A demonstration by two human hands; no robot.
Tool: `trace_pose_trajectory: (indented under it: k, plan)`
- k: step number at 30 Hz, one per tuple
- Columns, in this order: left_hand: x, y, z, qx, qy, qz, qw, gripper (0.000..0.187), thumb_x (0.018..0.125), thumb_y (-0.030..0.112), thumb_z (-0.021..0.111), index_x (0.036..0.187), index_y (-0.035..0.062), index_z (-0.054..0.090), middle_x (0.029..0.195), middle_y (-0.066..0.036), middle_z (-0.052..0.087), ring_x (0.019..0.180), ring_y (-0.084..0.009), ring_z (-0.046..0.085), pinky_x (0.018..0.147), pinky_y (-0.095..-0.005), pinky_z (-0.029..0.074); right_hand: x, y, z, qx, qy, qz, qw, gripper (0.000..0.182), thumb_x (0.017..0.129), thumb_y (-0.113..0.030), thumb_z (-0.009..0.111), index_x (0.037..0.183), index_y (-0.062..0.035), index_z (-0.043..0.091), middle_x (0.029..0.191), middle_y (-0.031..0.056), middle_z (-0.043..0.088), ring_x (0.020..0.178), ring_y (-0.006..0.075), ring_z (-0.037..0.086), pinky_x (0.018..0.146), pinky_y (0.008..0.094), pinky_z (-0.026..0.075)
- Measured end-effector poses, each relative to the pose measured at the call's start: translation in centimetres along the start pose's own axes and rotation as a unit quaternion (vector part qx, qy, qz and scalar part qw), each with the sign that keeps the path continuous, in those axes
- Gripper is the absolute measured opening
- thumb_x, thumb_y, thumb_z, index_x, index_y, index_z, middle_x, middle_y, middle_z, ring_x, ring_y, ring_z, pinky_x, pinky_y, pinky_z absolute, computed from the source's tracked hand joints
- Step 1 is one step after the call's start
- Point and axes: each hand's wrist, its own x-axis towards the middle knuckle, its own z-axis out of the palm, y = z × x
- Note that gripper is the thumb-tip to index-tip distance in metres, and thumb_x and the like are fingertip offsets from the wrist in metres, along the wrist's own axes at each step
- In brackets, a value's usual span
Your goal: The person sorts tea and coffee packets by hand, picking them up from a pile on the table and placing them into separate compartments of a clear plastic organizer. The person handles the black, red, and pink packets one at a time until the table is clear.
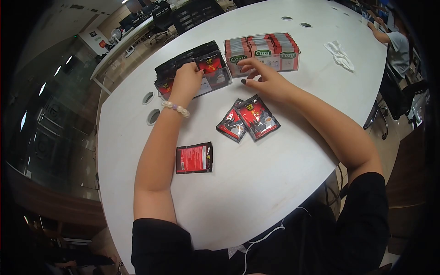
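My left hand (188, 81), with a beaded bracelet (176, 109) at the wrist, reaches into a clear box (215, 83) of black and red coffee sachets (211, 64). Its fingers are curled among the sachets, and what they grip is hidden. My right hand (266, 79) hovers with fingers apart and nothing in them, just in front of a second clear box (293, 64) packed with red and green "Cozy" sachets (262, 52). Below it, two coffee sachets overlap, a front one (259, 118) lying partly over another (233, 123). Nearer me lies a coffee sachet (194, 158), back side up.
The white table (220, 201) has round cable holes (153, 117) at the left. A crumpled tissue (339, 55) lies to the right of the boxes. Another person (397, 50) sits at the far right edge. A white cable (256, 240) hangs over my lap.
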Motion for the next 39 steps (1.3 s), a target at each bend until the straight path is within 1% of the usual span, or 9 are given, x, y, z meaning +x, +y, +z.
trace_pose_trajectory:
  k: [6, 9, 12, 15, 17, 22, 26, 32, 39]
  plan:
    - [1.2, -1.8, 0.1, -0.144, -0.117, -0.051, 0.981, 0.017, 0.084, 0.013, 0.061, 0.086, -0.0037, 0.062, 0.076, -0.017, 0.065, 0.075, -0.0303, 0.065, 0.070, -0.0387, 0.049, -0.2, -0.9, -0.2, -0.025, -0.067, 0.046, 0.996, 0.046, 0.088, -0.018, 0.058, 0.132, -0.0165, 0.043, 0.125, 0.0088, 0.051, 0.107, 0.0197, 0.050, 0.091, 0.0345, 0.044]
    - [0.3, -0.6, -0.6, -0.078, -0.063, 0.003, 0.995, 0.020, 0.084, 0.015, 0.061, 0.092, -0.0034, 0.062, 0.083, -0.017, 0.065, 0.078, -0.0303, 0.064, 0.070, -0.0373, 0.049, -0.3, -0.7, -0.8, -0.145, -0.159, 0.042, 0.976, 0.044, 0.086, -0.022, 0.061, 0.127, -0.0132, 0.048, 0.122, 0.0099, 0.051, 0.106, 0.0198, 0.051, 0.090, 0.0339, 0.044]
    - [-0.8, 2.0, -0.9, 0.002, 0.179, 0.114, 0.977, 0.029, 0.086, 0.015, 0.061, 0.109, -0.0022, 0.057, 0.098, -0.015, 0.064, 0.091, -0.0226, 0.062, 0.080, -0.0320, 0.049, -1.0, -1.1, -1.0, -0.314, -0.227, 0.004, 0.922, 0.039, 0.083, -0.026, 0.065, 0.116, -0.0086, 0.053, 0.114, 0.0109, 0.054, 0.101, 0.0184, 0.052, 0.085, 0.0326, 0.044]
    - [-2.6, 5.5, -3.3, 0.022, 0.125, 0.186, 0.974, 0.032, 0.086, 0.016, 0.062, 0.114, 0.0005, 0.056, 0.101, -0.013, 0.063, 0.092, -0.0204, 0.061, 0.082, -0.0300, 0.048, -1.0, -2.1, -1.4, -0.268, -0.267, 0.066, 0.923, 0.032, 0.079, -0.025, 0.070, 0.101, -0.0058, 0.057, 0.099, 0.0093, 0.059, 0.089, 0.0164, 0.056, 0.079, 0.0307, 0.045]
    - [-2.9, 5.7, -3.4, -0.095, -0.107, 0.126, 0.982, 0.032, 0.086, 0.016, 0.063, 0.114, 0.0020, 0.057, 0.100, -0.012, 0.063, 0.091, -0.0179, 0.061, 0.080, -0.0293, 0.048, 0.0, -2.4, -1.9, -0.194, -0.307, 0.135, 0.922, 0.026, 0.078, -0.022, 0.073, 0.093, -0.0064, 0.059, 0.091, 0.0076, 0.062, 0.082, 0.0158, 0.057, 0.075, 0.0300, 0.045]
    - [-4.8, 8.2, -4.1, -0.126, -0.303, 0.127, 0.936, 0.022, 0.086, 0.013, 0.064, 0.104, 0.0010, 0.061, 0.082, -0.004, 0.063, 0.070, -0.0100, 0.058, 0.064, -0.0268, 0.048, 0.5, -1.2, -1.2, 0.099, -0.084, 0.001, 0.992, 0.019, 0.080, -0.010, 0.072, 0.085, -0.0045, 0.054, 0.084, 0.0024, 0.061, 0.072, 0.0094, 0.054, 0.065, 0.0266, 0.045]
    - [-3.9, 7.8, -5.2, -0.183, -0.267, 0.086, 0.942, 0.019, 0.085, 0.007, 0.062, 0.101, -0.0019, 0.061, 0.075, -0.004, 0.061, 0.058, -0.0087, 0.059, 0.050, -0.0235, 0.046, 0.0, -2.9, -1.4, 0.136, -0.019, -0.016, 0.990, 0.025, 0.086, -0.016, 0.067, 0.104, -0.0059, 0.053, 0.094, 0.0029, 0.060, 0.072, 0.0093, 0.058, 0.063, 0.0251, 0.046]
    - [-1.0, 2.1, -11.0, -0.152, 0.012, 0.036, 0.988, 0.023, 0.088, 0.003, 0.059, 0.110, -0.0027, 0.058, 0.082, -0.007, 0.064, 0.061, -0.0100, 0.063, 0.053, -0.0206, 0.051, 0.3, -1.7, -1.5, 0.112, 0.066, -0.003, 0.991, 0.035, 0.091, -0.020, 0.060, 0.122, -0.0119, 0.048, 0.104, 0.0046, 0.057, 0.078, 0.0121, 0.061, 0.070, 0.0273, 0.047]
    - [0.3, -1.0, -9.3, -0.043, -0.022, 0.021, 0.999, 0.012, 0.081, 0.005, 0.063, 0.091, -0.0009, 0.060, 0.078, -0.010, 0.065, 0.064, -0.0162, 0.065, 0.057, -0.0284, 0.051, 0.0, -1.7, -1.2, 0.098, 0.025, -0.008, 0.995, 0.039, 0.092, -0.021, 0.059, 0.127, -0.0134, 0.044, 0.106, 0.0055, 0.055, 0.085, 0.0138, 0.060, 0.077, 0.0295, 0.046]
